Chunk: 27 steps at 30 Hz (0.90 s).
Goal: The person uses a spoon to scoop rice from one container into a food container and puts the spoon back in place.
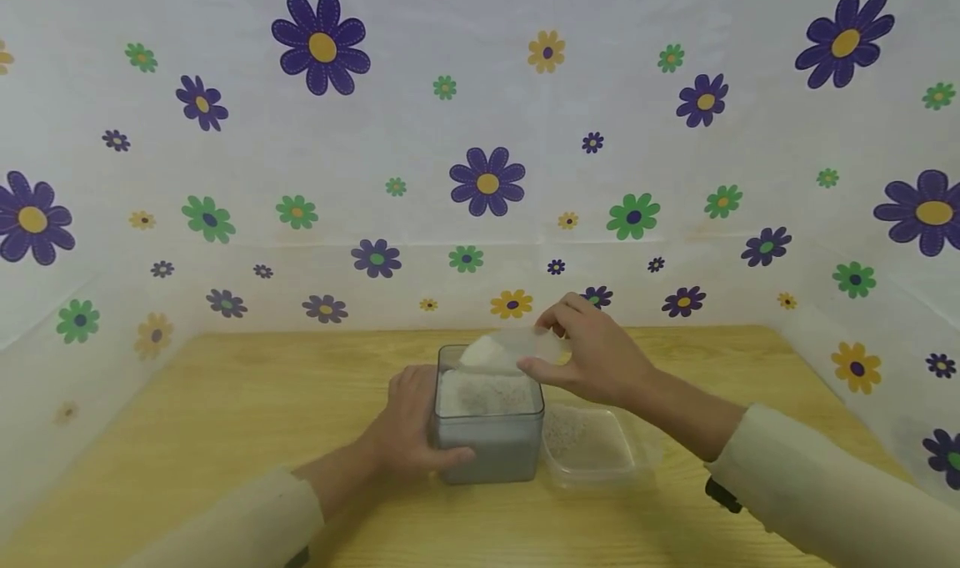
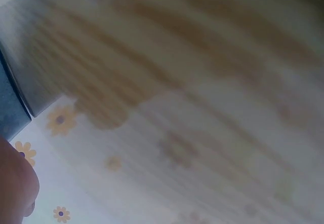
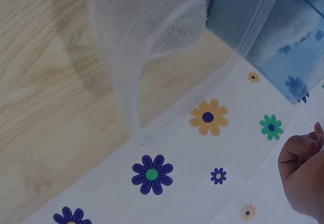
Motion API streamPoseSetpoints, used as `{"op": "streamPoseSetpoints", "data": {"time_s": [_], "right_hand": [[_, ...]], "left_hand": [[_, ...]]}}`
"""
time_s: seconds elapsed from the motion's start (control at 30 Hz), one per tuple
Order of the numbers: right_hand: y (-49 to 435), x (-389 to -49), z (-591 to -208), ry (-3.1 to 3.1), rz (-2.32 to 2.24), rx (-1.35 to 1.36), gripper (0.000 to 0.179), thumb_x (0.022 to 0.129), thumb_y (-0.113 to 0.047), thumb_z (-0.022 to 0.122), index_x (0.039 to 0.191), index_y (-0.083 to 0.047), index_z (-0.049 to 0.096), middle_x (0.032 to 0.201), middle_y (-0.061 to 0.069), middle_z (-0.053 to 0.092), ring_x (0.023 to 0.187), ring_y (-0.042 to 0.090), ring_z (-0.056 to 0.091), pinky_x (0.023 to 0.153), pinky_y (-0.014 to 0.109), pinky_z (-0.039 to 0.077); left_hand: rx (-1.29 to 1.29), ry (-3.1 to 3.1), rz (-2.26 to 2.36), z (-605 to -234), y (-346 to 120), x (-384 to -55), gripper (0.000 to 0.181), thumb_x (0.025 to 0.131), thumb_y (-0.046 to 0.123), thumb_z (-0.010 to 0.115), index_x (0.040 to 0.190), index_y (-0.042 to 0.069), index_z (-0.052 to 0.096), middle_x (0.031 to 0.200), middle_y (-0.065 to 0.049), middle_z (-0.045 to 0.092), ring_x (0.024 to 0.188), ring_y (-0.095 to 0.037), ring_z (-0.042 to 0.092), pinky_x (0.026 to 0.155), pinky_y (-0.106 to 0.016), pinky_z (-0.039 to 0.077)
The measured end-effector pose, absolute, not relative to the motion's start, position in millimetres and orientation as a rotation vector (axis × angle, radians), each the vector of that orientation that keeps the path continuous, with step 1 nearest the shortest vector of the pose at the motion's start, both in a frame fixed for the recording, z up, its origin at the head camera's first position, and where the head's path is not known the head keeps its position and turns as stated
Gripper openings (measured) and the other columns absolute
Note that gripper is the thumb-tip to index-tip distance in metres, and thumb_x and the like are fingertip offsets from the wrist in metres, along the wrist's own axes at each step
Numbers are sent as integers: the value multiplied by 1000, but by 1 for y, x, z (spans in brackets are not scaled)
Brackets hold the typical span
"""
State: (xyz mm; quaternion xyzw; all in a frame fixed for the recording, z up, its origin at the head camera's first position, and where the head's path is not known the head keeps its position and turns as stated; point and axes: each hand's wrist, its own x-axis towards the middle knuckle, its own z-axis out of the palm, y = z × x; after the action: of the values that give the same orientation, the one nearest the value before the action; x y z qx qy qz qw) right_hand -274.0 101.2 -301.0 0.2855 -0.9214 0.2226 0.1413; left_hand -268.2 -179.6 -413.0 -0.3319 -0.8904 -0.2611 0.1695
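Observation:
A square, see-through grey-blue container (image 1: pixel 491 449) of white, rice-like grains (image 1: pixel 483 393) stands mid-table. My left hand (image 1: pixel 411 424) holds its left side, thumb across the front. Above the container's back right rim, my right hand (image 1: pixel 596 355) pinches a translucent scoop-like piece (image 1: pixel 491 353), tilted, with white grains in it; its exact kind is unclear. Close on the right sits a clear plastic tub (image 1: pixel 633 459) with some grains at its left. The right wrist view shows the tub (image 3: pixel 114 57) near the lens and the right hand's edge (image 3: pixel 306 176), the scoop mostly out of frame.
The wooden table (image 1: pixel 247 418) ends at a white cloth backdrop (image 1: pixel 420 134) printed with flowers, which also rises on both sides. In the left wrist view, only part of the container (image 2: pixel 10 102) and a bit of the hand (image 2: pixel 17 186) appear.

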Motion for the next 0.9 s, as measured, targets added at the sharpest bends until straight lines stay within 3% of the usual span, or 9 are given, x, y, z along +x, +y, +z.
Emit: {"op": "streamPoseSetpoints", "data": {"time_s": [0.43, 0.9], "right_hand": [[147, -273, -288, -2625, 580, 781, 38, 89, -37, 73, 108, -6, 65, 100, 4, 57, 89, 19, 51, 77, 36, 48], [217, -262, -311, -2639, 458, 708, 36, 89, -34, 74, 107, -5, 63, 98, 3, 55, 86, 17, 51, 69, 32, 48]], "left_hand": [[-919, -2524, -750, -411, -185, -266, 89, 73, 65, 73, 135, 10, 41, 125, -5, 52, 117, -23, 42, 102, -53, 26], [-911, -2581, -810, -413, -180, -267, 91, 72, 61, 76, 141, 17, 37, 134, 0, 50, 124, -20, 39, 107, -52, 22]]}}
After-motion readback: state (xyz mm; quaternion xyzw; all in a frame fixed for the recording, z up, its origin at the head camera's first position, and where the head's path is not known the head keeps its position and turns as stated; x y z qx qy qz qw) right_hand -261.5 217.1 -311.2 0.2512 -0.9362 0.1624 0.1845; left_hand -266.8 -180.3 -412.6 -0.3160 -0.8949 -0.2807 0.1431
